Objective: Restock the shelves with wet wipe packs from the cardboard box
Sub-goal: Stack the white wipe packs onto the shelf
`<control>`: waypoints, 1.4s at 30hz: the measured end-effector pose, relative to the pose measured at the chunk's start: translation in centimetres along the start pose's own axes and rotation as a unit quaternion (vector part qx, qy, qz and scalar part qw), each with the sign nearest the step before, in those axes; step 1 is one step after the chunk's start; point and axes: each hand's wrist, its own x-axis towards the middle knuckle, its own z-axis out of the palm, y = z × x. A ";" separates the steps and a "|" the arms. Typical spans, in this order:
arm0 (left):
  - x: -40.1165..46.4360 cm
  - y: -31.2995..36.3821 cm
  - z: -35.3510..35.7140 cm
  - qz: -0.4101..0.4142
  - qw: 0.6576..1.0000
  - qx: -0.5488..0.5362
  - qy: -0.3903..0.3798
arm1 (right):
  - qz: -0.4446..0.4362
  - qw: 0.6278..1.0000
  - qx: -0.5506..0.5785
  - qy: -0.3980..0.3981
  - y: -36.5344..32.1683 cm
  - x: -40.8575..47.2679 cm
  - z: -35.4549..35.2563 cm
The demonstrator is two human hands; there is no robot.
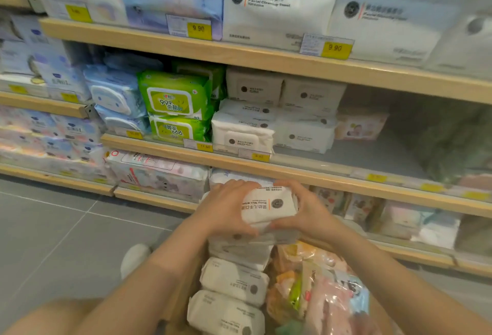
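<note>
1. The left hand (229, 209) and right hand (303, 213) are both clasping one white soft-plastic wet wipe pack (269, 205), one at each end, fingers curling over its top and thumbs meeting beneath it.
2. The pack is being held above the open brown cardboard box (181, 300), in front of the lowest light wooden shelf (332, 184).
3. More white packs (234, 281) are lying stacked in the box's left side, with a clear bag of colourful goods (324, 289) filling its right side.
4. Matching white packs (245, 134) are sitting on the middle shelf, just beside green wipe packs (175, 100).
</note>
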 end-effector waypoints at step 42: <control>16.3 -5.5 -0.7 -0.038 0.981 0.182 0.063 | 0.038 0.914 -0.395 0.081 3.0 8.4 -16.6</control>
